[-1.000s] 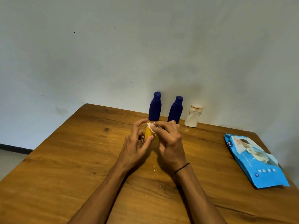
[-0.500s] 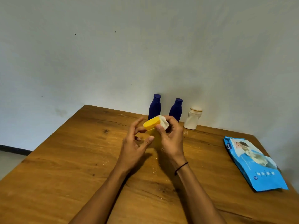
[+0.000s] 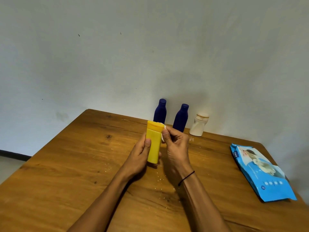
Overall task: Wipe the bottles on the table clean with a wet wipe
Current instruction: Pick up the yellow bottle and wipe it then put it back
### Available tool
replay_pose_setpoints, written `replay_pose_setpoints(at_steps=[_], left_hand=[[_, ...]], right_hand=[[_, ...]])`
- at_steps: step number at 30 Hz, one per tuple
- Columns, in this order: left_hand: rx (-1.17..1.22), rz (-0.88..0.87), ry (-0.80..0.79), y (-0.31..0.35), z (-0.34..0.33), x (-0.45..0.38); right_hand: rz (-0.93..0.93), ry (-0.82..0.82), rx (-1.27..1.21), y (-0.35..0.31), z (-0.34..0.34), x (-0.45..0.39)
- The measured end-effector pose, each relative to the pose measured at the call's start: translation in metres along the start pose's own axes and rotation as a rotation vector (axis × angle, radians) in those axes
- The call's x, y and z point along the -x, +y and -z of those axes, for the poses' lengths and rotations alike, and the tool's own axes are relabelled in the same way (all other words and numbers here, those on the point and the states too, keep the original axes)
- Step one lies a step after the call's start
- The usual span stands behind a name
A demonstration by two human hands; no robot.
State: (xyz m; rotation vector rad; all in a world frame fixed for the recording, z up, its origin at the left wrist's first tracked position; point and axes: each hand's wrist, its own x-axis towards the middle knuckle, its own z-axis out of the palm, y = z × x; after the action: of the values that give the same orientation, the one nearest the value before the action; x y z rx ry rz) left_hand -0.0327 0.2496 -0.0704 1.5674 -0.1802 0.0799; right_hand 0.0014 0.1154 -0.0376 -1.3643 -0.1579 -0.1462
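Observation:
A yellow bottle (image 3: 154, 142) stands nearly upright above the table's middle, gripped low on its body by my left hand (image 3: 139, 158). My right hand (image 3: 176, 145) pinches a small white wet wipe (image 3: 163, 135) against the bottle's right side, just under its cap. Most of the wipe is hidden by my fingers. Two dark blue bottles (image 3: 160, 111) (image 3: 181, 118) and a white bottle (image 3: 199, 125) stand in a row at the table's far edge, against the wall.
A blue pack of wet wipes (image 3: 260, 171) lies flat near the right edge of the wooden table (image 3: 66, 164). Small pale crumbs are scattered on the wood under my hands. A grey wall rises right behind the table.
The yellow bottle has been turned from tilted, cap towards me, to upright with its flat side facing me. My right hand with the wipe shifted from the cap to the bottle's right side.

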Motion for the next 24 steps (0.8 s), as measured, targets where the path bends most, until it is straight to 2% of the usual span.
replay_pose_setpoints(at_steps=[4,7,10,13,17,20,24], left_hand=[[0.049,0.083,-0.116,0.002,0.001,0.001],[0.09,0.172,-0.18,0.006,0.003,0.003],[0.074,0.249,-0.197,0.006,0.004,0.001],[0.169,0.283,-0.214,0.003,0.003,0.001],[0.271,0.305,-0.245,0.001,-0.001,0.002],[0.259,0.296,-0.204,0.001,-0.004,-0.002],[-0.011,0.006,-0.022,-0.002,-0.008,-0.004]], right_hand=[[-0.093,-0.186,-0.22,-0.006,0.011,-0.002],[-0.112,-0.283,-0.272,-0.01,0.016,-0.004],[-0.141,-0.341,-0.253,-0.015,0.02,-0.004],[-0.222,-0.355,-0.337,-0.017,0.022,-0.003],[-0.263,-0.267,-0.381,-0.011,0.019,-0.006],[-0.21,-0.095,-0.347,-0.01,0.01,-0.008],[-0.114,0.153,-0.253,-0.01,0.006,-0.01]])
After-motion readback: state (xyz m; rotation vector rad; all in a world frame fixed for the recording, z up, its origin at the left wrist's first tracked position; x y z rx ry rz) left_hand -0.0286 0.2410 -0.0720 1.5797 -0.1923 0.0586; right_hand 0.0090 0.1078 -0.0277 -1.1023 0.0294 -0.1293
